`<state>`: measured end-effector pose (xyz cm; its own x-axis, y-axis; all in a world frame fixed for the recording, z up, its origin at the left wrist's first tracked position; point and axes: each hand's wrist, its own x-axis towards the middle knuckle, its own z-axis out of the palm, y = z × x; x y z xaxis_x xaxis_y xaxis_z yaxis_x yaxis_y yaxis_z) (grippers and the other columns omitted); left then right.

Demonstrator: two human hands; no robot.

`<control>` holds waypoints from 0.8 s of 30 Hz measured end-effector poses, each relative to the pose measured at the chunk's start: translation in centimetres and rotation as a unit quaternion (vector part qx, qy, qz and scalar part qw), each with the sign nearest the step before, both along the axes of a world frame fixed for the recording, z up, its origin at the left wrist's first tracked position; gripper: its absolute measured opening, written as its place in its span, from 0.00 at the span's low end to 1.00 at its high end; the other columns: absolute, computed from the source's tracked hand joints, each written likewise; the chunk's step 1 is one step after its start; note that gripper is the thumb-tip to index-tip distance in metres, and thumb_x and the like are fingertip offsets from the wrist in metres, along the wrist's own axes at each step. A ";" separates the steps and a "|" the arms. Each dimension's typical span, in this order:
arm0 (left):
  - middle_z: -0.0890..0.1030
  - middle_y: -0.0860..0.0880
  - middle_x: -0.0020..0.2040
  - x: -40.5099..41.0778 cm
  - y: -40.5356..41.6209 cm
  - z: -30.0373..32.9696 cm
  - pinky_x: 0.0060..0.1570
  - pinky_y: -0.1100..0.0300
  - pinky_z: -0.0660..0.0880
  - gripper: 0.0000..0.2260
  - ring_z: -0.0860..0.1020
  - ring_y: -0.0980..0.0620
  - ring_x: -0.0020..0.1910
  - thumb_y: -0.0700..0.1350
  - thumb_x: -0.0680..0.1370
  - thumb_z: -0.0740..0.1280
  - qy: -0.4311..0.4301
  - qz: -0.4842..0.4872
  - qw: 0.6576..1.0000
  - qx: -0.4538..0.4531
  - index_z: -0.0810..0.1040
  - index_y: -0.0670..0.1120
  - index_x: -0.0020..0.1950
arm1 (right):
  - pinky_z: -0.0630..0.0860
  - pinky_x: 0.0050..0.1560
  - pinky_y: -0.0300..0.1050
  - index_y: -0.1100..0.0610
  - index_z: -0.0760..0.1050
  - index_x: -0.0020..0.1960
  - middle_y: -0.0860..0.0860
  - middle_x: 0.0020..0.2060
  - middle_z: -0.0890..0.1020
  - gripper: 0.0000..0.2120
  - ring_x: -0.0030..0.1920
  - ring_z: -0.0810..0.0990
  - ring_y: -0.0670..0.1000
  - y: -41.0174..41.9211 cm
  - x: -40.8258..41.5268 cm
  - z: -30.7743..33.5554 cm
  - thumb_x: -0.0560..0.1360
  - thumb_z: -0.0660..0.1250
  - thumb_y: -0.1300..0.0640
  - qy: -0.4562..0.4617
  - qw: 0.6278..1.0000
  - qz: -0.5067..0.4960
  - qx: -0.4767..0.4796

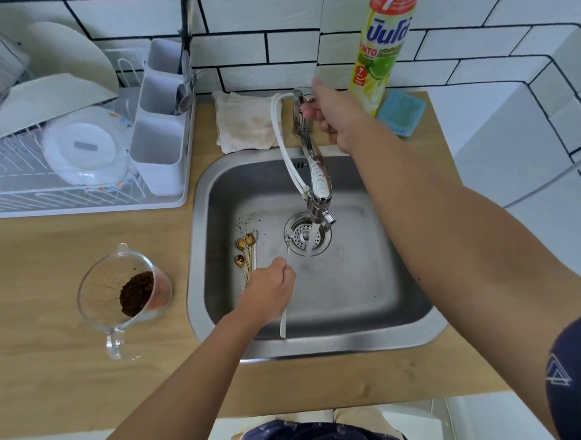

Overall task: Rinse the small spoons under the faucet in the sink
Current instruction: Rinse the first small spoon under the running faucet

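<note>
Three small gold spoons (244, 253) lie on the floor of the steel sink (372, 293), left of the drain (306, 237). My left hand (271, 289) is low in the sink, shut on a thin silvery utensil (287, 250) whose tip points up toward the drain; a white handle sticks out below the hand. A stream of water falls from the faucet (319, 187) onto the drain, just right of that tip. My right hand (335, 115) reaches to the back of the sink and grips the faucet handle.
A glass measuring jug (125, 291) with brown grounds stands on the wooden counter at the left. A dish rack (74, 158) with bowls and a cutlery holder is at the back left. Behind the sink are a folded cloth (242, 122), a dish soap bottle (385, 40) and a blue sponge (401, 112).
</note>
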<state>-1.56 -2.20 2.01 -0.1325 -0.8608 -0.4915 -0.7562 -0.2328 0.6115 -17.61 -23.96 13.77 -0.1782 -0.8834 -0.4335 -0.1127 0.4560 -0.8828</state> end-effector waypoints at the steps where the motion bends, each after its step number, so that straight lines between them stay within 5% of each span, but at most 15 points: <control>1: 0.78 0.41 0.37 -0.2 0.0 0.1 0.35 0.52 0.69 0.12 0.76 0.40 0.36 0.47 0.84 0.52 0.003 -0.006 1.000 0.005 0.70 0.43 0.49 | 0.67 0.26 0.36 0.58 0.83 0.55 0.46 0.36 0.81 0.24 0.24 0.70 0.41 0.6 -0.5 -0.4 0.83 0.59 0.40 -0.001 1.000 -0.004 0.001; 4: 0.80 0.41 0.38 -0.6 0.1 0.2 0.39 0.48 0.75 0.12 0.80 0.41 0.38 0.48 0.84 0.52 0.012 -0.010 1.000 0.016 0.71 0.44 0.48 | 0.63 0.33 0.40 0.53 0.83 0.49 0.45 0.39 0.81 0.22 0.33 0.67 0.44 2.4 -2.1 -2.0 0.82 0.59 0.38 0.002 1.000 -0.012 0.014; 10: 0.80 0.43 0.39 -0.8 0.0 0.0 0.37 0.50 0.74 0.12 0.80 0.42 0.38 0.48 0.84 0.52 0.000 -0.021 0.999 0.026 0.71 0.45 0.47 | 0.63 0.33 0.40 0.53 0.82 0.45 0.48 0.46 0.87 0.21 0.35 0.70 0.45 1.5 -1.3 -1.2 0.82 0.61 0.39 0.003 1.000 0.016 0.000; 13: 0.78 0.45 0.36 -0.7 0.0 -0.3 0.32 0.54 0.69 0.12 0.77 0.45 0.35 0.47 0.84 0.52 -0.009 -0.025 0.999 0.017 0.69 0.48 0.44 | 0.63 0.32 0.38 0.52 0.82 0.40 0.46 0.38 0.87 0.18 0.31 0.73 0.41 0.6 -0.3 -0.7 0.83 0.64 0.46 0.000 1.000 0.021 -0.011; 18: 0.80 0.44 0.38 -0.6 -0.1 -0.7 0.35 0.51 0.73 0.13 0.79 0.44 0.37 0.49 0.84 0.52 -0.008 -0.025 1.000 0.013 0.71 0.46 0.48 | 0.64 0.27 0.32 0.53 0.82 0.42 0.46 0.38 0.85 0.14 0.20 0.72 0.34 0.5 -0.1 -1.3 0.83 0.64 0.52 -0.007 0.999 0.023 -0.045; 24: 0.80 0.44 0.40 -0.9 -0.1 -0.7 0.39 0.50 0.75 0.13 0.81 0.44 0.39 0.50 0.84 0.52 0.008 -0.030 0.999 0.017 0.72 0.46 0.49 | 0.64 0.30 0.37 0.51 0.82 0.47 0.43 0.36 0.86 0.15 0.27 0.72 0.39 1.9 -0.6 -1.9 0.84 0.61 0.45 -0.056 0.997 -0.016 -0.043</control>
